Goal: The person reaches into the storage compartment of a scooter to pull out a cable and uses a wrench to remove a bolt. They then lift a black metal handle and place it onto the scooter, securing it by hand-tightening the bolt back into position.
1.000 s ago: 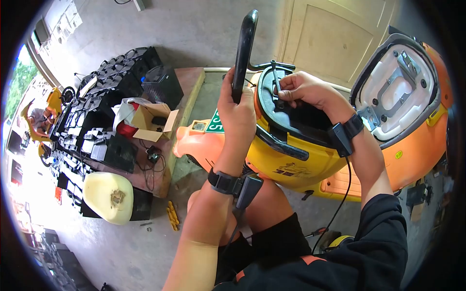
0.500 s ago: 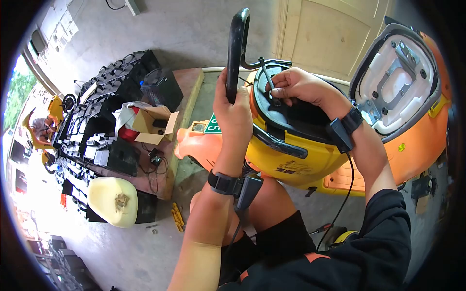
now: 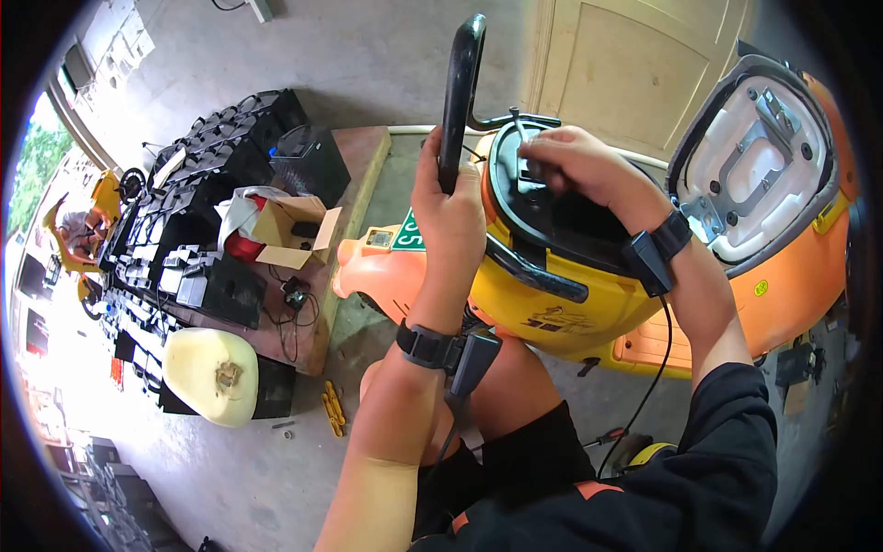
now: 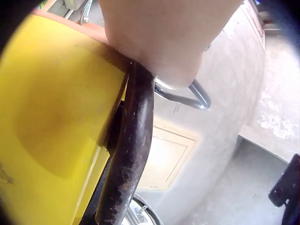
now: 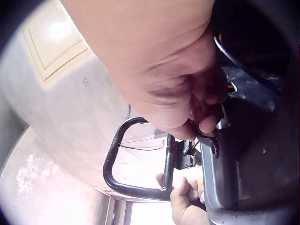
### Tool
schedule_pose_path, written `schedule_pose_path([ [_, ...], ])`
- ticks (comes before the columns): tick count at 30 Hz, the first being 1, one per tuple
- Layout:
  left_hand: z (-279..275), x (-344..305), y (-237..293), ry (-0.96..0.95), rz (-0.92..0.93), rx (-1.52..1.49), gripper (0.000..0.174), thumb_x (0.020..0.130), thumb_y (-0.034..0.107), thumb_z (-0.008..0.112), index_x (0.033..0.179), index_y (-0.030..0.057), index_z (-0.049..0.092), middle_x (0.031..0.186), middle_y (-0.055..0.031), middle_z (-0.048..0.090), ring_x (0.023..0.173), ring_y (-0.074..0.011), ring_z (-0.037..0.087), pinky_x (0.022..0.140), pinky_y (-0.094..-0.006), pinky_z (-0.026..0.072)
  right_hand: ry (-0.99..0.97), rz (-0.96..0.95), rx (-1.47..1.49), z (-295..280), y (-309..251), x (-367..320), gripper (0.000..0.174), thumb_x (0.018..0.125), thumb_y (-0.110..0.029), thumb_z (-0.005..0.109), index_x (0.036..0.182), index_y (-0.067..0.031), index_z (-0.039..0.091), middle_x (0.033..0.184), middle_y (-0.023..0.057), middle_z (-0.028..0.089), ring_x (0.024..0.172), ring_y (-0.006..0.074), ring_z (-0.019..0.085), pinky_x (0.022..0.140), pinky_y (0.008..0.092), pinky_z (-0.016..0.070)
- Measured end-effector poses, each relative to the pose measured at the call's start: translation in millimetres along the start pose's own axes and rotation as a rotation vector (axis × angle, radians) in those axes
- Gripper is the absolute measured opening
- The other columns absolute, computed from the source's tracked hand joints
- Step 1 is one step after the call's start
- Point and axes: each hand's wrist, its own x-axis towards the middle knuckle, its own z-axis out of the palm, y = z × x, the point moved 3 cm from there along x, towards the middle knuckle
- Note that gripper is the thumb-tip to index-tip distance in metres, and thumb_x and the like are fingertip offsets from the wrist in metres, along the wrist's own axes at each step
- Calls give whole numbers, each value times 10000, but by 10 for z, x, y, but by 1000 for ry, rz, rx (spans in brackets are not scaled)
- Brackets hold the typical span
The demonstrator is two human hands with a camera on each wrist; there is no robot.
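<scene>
My left hand (image 3: 449, 216) grips a black tubular rail (image 3: 462, 87) that rises in front of the yellow scooter body (image 3: 552, 317); in the left wrist view the rail (image 4: 136, 131) shows worn paint. Over the scooter's open seat compartment (image 3: 598, 230), my right hand (image 3: 589, 170) pinches a slim metal wrench (image 3: 518, 127) near the compartment's front rim. The wrench's upper end pokes out above the fingers, and its lower part is hidden by them in the head view. Seen from the right wrist, a dark hooked piece (image 5: 212, 144) sits right below my fingertips at the rim.
The scooter's seat (image 3: 750, 166) stands flipped up at the right. At the left, black batteries (image 3: 202, 175) and an open cardboard box (image 3: 290, 230) crowd a low platform. A cream seat foam (image 3: 212, 373) lies nearer, with a yellow tool (image 3: 333, 409) on the floor.
My right fingers and the wrench have shifted slightly, and the fingers are now blurred with motion. The wrench's tilt has varied a little. My left hand keeps its hold on the rail.
</scene>
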Motion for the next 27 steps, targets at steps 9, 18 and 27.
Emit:
schedule_pose_path([
  [9, 12, -19, 12, -5, -60, -53, 370, 931, -18, 611, 1301, -9, 599, 1007, 26, 576, 878, -72, 521, 798, -213, 432, -67, -6, 189, -129, -94, -114, 180, 956, -203, 735, 1034, -71, 640, 797, -4, 654, 604, 52, 581, 528, 189, 438],
  [18, -7, -6, 28, 22, 14, 1, 367, 930, -20, 611, 1297, -6, 605, 992, 31, 574, 862, -64, 512, 792, -210, 427, -64, 191, -45, -248, -12, -61, 277, 909, -258, 811, 953, -39, 648, 812, 19, 682, 635, 85, 619, 533, 243, 469],
  [27, -8, -3, -5, -7, -27, -9, 342, 920, -26, 610, 1262, -9, 613, 995, 21, 564, 873, -75, 515, 816, -222, 432, -60, 176, -115, -217, 10, -56, 207, 944, -249, 770, 926, -80, 651, 761, -42, 613, 616, 56, 572, 534, 212, 438],
])
